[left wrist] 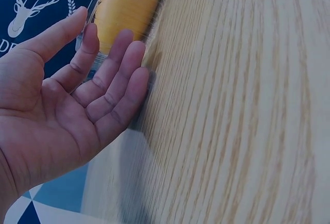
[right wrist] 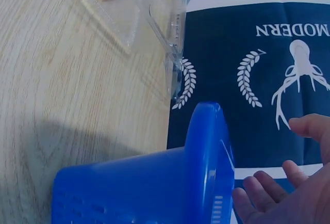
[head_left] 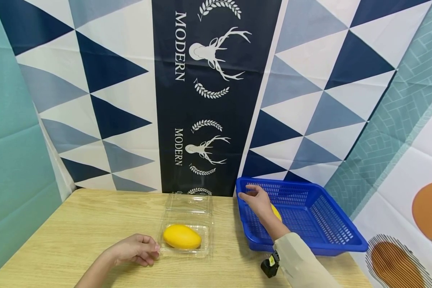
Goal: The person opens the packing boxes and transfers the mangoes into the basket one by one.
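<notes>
A yellow mango (head_left: 181, 237) lies in a clear plastic clamshell box (head_left: 206, 251), whose lid (head_left: 189, 204) is tipped back toward the wall. My left hand (head_left: 135, 250) is at the box's left edge, its fingers loosely bent and nothing in the palm; whether the fingertips touch the plastic I cannot tell. Over the left side of a blue plastic basket (head_left: 340, 248) is my right hand (head_left: 257, 202), fingers spread and holding nothing. A second yellow mango (head_left: 276, 213) sits in the basket, partly hidden by my right wrist.
The wooden table (head_left: 104, 216) ends against a patterned cloth backdrop (head_left: 122, 100). A small black device (head_left: 270, 265) with a yellow-green mark is on the right wrist. The basket's raised rim (right wrist: 206, 126) stands close to the right fingers.
</notes>
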Demonstrator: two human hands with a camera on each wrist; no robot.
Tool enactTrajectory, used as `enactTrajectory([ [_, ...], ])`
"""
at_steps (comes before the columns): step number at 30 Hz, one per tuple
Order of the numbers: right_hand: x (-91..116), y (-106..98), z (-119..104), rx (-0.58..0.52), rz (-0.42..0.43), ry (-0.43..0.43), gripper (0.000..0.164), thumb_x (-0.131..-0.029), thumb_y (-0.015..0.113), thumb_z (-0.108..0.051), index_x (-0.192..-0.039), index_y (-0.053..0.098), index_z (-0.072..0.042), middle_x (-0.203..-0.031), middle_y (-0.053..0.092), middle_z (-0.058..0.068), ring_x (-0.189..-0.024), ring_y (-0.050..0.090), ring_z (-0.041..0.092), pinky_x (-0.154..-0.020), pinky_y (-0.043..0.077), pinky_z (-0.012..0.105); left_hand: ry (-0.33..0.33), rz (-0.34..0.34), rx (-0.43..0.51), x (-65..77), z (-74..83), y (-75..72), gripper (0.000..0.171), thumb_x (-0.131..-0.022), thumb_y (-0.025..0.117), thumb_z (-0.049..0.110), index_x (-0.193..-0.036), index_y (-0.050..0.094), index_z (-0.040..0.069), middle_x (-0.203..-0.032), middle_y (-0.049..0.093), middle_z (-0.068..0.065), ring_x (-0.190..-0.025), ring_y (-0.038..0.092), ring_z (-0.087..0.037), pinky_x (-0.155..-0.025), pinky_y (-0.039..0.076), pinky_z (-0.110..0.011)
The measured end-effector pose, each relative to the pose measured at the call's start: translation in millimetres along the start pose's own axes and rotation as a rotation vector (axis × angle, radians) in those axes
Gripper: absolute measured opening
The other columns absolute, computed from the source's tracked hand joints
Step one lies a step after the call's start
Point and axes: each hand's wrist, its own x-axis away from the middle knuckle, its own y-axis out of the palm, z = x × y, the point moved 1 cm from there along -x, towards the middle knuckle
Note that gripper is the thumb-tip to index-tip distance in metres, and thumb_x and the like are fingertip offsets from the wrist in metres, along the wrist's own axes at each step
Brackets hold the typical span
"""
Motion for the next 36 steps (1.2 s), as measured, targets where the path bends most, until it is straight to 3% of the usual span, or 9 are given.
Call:
enactTrajectory([
  [13,1.9,9.6,-2.7,-0.015,-0.012,-0.005,0.05,-0.086,0.067,-0.023,-0.131,0.05,-0.008,-0.127,0.053,0.021,-0.113,0.052,0.033,-0.099,0.044,0.049,0.007,-0.007,0.003,0.8,0.1,-0.4,0.035,-0.093,0.057,0.03,-0.105,0.058,-0.003,-0.094,0.067,-0.006,-0.076,0.066,-0.013,-0.073,0.057,-0.031],
  [30,7.9,23.6,-8.9,-0.043,-0.042,-0.055,0.047,-0.083,0.071,-0.025,-0.125,0.056,-0.008,-0.118,0.058,0.017,-0.105,0.055,0.027,-0.087,0.05,0.038,-0.002,0.016,-0.01,0.6,-1.0,-0.3,0.037,-0.092,0.058,0.032,-0.106,0.059,-0.003,-0.093,0.068,-0.005,-0.076,0.066,-0.012,-0.072,0.057,-0.03],
  [36,9.8,26.4,-10.5,-0.059,-0.064,-0.061,0.048,-0.084,0.07,-0.024,-0.126,0.054,-0.008,-0.12,0.057,0.016,-0.108,0.055,0.027,-0.088,0.05,0.039,0.0,0.013,-0.009,0.5,1.0,-0.2,0.036,-0.092,0.058,0.031,-0.105,0.059,-0.003,-0.093,0.068,-0.005,-0.075,0.066,-0.012,-0.072,0.057,-0.03],
])
